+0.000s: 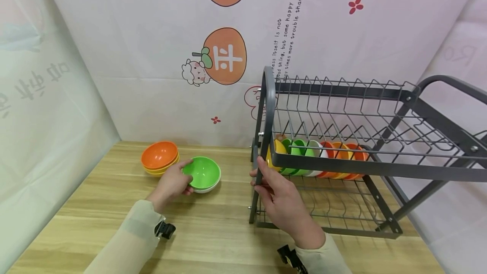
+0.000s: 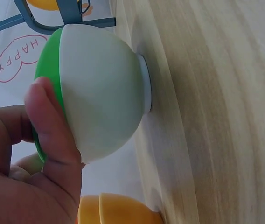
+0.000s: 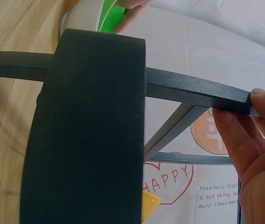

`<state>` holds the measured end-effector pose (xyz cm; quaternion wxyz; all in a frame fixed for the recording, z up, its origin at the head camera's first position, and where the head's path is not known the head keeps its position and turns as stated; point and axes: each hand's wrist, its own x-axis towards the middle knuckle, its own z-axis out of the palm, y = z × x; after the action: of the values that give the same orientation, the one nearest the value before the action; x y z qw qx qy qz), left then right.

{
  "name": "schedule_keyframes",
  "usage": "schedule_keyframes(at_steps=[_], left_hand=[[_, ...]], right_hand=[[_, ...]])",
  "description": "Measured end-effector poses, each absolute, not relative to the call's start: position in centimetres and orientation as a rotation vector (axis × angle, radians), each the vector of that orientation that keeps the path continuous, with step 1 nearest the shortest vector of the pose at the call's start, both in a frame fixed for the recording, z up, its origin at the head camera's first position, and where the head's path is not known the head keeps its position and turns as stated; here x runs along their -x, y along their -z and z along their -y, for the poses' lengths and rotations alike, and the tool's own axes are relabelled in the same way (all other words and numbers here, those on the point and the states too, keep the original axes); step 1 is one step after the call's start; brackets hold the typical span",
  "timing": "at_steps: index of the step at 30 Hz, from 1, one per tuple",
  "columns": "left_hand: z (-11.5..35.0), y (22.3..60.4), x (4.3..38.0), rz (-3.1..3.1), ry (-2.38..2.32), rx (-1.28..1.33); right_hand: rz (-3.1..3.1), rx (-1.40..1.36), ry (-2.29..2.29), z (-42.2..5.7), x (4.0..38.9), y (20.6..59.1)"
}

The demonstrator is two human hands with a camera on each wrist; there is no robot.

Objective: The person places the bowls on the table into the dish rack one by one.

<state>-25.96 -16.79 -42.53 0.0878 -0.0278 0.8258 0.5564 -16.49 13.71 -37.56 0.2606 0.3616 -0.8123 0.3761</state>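
A green bowl (image 1: 204, 172) sits nested in a white bowl (image 2: 102, 88), which stands upright on the table. My left hand (image 1: 175, 181) pinches the green bowl's rim from the left side. At the front left post of a dark grey two-tier dish rack (image 1: 380, 168), my right hand (image 1: 283, 202) grips the metal between thumb and fingers; the right wrist view shows this hold too. Inside the rack a row of bowls stands on edge: yellow, green (image 1: 298, 149), white and orange (image 1: 355, 153) ones, partly hidden by the upper tier.
Left of my left hand is a stack with an orange bowl (image 1: 160, 155) on top of yellow bowls (image 1: 150, 172). A wooden table (image 1: 213, 236) carries everything. Behind it hangs a white printed cloth (image 1: 152, 75). The rack's upper tier juts out toward the right.
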Motion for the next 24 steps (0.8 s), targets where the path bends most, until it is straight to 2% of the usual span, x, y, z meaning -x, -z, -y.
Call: schedule_keyframes(at_steps=[24], left_hand=[[16.5, 39.7, 24.2, -2.303, -1.799, 0.004]], right_hand=[[2.211, -0.975, -1.026, -13.8, 16.5, 37.7]])
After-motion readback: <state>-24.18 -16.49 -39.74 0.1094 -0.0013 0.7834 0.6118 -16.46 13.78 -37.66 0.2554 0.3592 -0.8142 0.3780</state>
